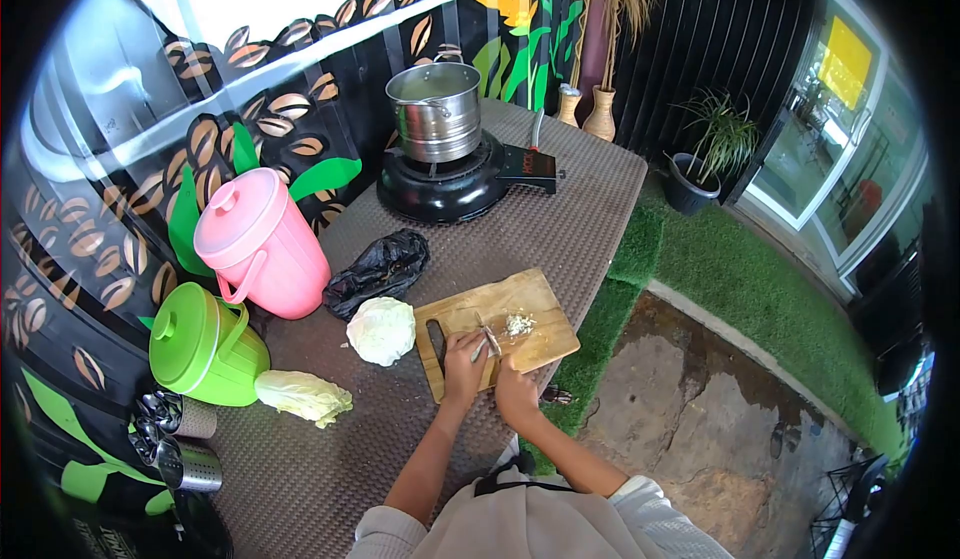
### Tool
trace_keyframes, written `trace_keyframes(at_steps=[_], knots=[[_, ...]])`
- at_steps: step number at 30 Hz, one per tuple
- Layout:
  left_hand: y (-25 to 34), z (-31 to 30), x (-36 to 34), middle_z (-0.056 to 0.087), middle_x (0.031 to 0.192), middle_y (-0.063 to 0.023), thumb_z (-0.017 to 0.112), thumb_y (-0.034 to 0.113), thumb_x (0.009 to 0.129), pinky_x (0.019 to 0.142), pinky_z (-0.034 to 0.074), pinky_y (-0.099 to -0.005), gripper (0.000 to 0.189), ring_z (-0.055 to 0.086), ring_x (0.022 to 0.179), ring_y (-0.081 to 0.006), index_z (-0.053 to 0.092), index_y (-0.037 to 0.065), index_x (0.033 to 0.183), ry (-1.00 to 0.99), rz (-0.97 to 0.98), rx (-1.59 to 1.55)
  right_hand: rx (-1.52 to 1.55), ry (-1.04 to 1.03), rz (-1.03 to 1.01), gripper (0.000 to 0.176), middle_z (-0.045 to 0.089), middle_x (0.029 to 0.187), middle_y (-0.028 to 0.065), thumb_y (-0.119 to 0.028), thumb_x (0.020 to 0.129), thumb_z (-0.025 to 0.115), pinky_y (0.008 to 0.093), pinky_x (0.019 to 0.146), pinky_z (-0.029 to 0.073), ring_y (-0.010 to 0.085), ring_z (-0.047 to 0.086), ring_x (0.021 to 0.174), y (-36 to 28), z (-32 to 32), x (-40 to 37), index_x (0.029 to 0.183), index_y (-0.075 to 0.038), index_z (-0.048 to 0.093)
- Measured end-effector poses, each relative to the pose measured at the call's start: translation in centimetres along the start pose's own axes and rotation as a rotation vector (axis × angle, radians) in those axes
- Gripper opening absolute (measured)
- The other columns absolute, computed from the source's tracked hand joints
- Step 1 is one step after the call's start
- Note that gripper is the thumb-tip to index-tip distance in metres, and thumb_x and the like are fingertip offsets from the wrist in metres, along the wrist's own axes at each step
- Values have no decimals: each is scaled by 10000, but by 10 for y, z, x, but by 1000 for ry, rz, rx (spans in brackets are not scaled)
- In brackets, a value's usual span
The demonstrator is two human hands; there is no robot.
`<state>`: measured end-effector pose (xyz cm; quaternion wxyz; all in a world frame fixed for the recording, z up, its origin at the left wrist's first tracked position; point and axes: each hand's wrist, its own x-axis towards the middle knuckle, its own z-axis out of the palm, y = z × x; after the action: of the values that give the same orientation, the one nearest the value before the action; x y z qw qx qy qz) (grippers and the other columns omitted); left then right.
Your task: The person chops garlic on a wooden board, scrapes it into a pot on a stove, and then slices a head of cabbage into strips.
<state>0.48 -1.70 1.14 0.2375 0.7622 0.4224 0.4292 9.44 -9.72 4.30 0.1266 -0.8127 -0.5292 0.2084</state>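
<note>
A wooden cutting board [545, 309] lies on the woven-textured table. My left hand [463, 364] is over its left part, fingers closed around a small pale piece. Against that piece rests a knife [487, 331], its handle end in my right hand [515, 391] at the board's near edge. Chopped pale bits [519, 325] form a small pile right of the blade. A dark flat object [436, 340] lies on the board left of my left hand. Just beyond the board's left edge is a round pale cabbage [381, 331].
A metal pot [434, 114] stands on a black stove [440, 191] at the back. A black plastic bag [378, 271], pink jug [264, 244], green jug [208, 344], leafy cabbage [303, 398] and utensil holders [188, 465] are on the left. The table's right edge [622, 221] borders green turf.
</note>
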Motion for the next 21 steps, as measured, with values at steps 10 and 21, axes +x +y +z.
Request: trace_keyframes(at_steps=[10,21], knots=[[5,0,-3,672,1082,-149,645,80,826,901,465,-372,235,557,1033,-302,693,-31,1027,2,-11,38,-50,-54,-164,355,648,842,285,-94,832,559,482,685,553,426,668,813,9,-27,7,1114,69,417],[1,1,-3,666,1098,-160,645,85,833,905,463,-371,248,559,1040,-301,685,-35,1046,-14,-23,-3,-61,41,-184,250,673,795,216,-127,889,487,469,673,562,390,685,769,10,-17,17,1089,17,443]])
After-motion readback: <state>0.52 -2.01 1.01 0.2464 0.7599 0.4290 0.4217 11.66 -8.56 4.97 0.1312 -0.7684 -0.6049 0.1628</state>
